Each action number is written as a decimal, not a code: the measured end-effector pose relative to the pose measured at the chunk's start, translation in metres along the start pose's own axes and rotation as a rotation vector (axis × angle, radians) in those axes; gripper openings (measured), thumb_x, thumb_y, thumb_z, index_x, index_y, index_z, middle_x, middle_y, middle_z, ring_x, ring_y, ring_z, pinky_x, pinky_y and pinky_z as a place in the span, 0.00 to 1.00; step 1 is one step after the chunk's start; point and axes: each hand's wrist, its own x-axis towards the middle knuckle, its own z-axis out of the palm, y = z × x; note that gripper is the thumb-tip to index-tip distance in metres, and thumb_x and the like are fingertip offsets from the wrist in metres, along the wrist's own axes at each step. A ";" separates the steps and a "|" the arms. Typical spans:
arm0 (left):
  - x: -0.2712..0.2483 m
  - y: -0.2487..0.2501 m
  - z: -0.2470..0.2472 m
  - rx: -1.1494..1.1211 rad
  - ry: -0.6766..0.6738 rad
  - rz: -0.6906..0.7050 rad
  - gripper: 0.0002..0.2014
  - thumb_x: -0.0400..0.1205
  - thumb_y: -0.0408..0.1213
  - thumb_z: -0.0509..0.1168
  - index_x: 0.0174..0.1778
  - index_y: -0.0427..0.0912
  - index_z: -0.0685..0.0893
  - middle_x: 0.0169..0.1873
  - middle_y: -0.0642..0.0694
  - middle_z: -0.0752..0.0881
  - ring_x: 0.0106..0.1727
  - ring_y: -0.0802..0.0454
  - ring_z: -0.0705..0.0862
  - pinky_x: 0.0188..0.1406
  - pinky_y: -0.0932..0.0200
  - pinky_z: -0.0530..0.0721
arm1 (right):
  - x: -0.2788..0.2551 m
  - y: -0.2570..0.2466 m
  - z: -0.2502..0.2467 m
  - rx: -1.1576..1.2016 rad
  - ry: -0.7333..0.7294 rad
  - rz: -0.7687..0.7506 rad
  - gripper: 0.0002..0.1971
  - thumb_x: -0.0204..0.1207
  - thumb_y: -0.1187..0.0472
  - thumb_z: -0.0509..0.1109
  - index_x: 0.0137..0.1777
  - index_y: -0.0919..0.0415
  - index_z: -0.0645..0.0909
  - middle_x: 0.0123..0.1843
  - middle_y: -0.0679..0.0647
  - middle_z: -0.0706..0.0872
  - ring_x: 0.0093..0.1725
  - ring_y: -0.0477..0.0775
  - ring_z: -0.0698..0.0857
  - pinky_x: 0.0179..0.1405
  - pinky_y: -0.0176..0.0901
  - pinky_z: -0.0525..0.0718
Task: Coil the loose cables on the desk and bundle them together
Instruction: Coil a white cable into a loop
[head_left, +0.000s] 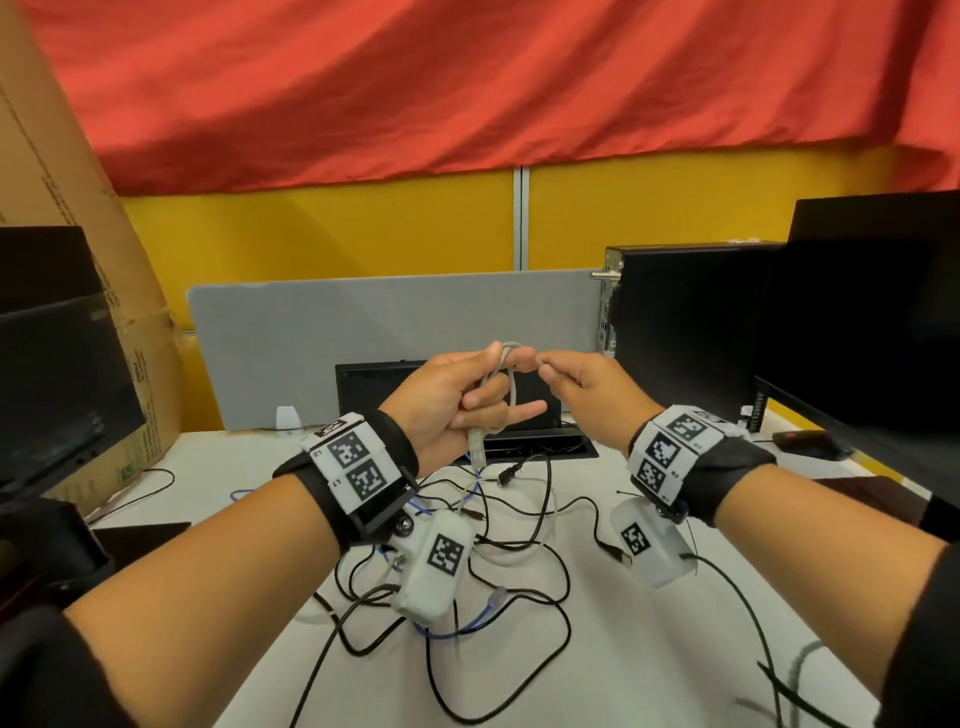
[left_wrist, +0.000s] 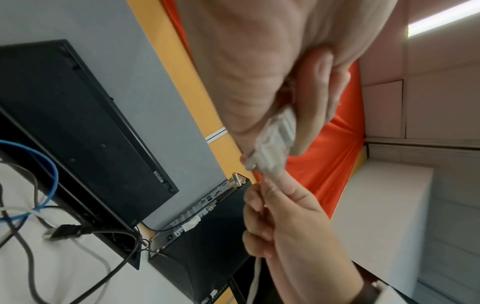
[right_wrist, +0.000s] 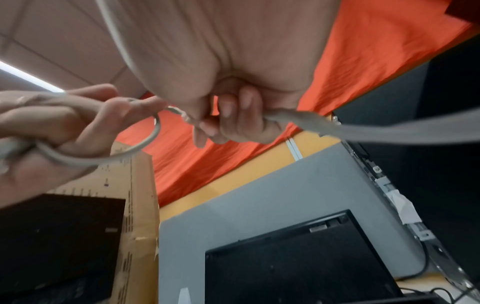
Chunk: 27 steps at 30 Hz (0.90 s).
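My left hand (head_left: 467, 400) is raised above the desk and grips a small coil of grey cable (head_left: 511, 387); the cable's clear plug (head_left: 476, 448) hangs below the fist. My right hand (head_left: 566, 379) meets it from the right and pinches the same cable at the top of the loop. In the left wrist view the plug (left_wrist: 278, 139) lies against my left palm. In the right wrist view the grey loop (right_wrist: 153, 133) hangs from my left hand (right_wrist: 64, 127) and a blurred strand of the cable trails from my right hand (right_wrist: 233, 115). Loose black cables (head_left: 540, 597), a blue cable (head_left: 457, 631) and a white cable (head_left: 519, 558) lie tangled on the white desk (head_left: 597, 665).
A dark monitor (head_left: 62, 384) and a cardboard box (head_left: 104, 260) stand at the left. A black computer case (head_left: 685, 332) and another monitor (head_left: 872, 322) stand at the right. A grey divider (head_left: 363, 332) and a black cable slot (head_left: 519, 449) are behind the hands. A mouse (head_left: 805, 441) lies far right.
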 end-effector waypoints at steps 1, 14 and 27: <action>0.001 -0.001 -0.001 -0.013 0.013 0.012 0.20 0.89 0.37 0.54 0.72 0.26 0.74 0.19 0.51 0.65 0.17 0.58 0.61 0.70 0.43 0.79 | -0.001 0.003 0.005 -0.024 -0.016 0.026 0.15 0.88 0.56 0.56 0.65 0.49 0.82 0.39 0.51 0.85 0.39 0.52 0.83 0.46 0.50 0.83; 0.018 -0.005 -0.021 0.011 0.164 0.216 0.07 0.90 0.32 0.49 0.59 0.38 0.71 0.53 0.39 0.90 0.35 0.48 0.91 0.59 0.45 0.87 | -0.015 -0.010 0.042 -0.271 -0.350 0.055 0.16 0.87 0.51 0.56 0.51 0.56 0.84 0.39 0.46 0.84 0.39 0.48 0.83 0.41 0.45 0.81; 0.013 -0.009 -0.023 0.482 0.232 0.140 0.14 0.89 0.27 0.51 0.61 0.36 0.81 0.37 0.49 0.90 0.68 0.43 0.81 0.78 0.42 0.68 | 0.002 -0.057 -0.005 -0.408 -0.260 -0.100 0.14 0.81 0.48 0.64 0.36 0.52 0.81 0.29 0.54 0.82 0.28 0.54 0.78 0.28 0.46 0.73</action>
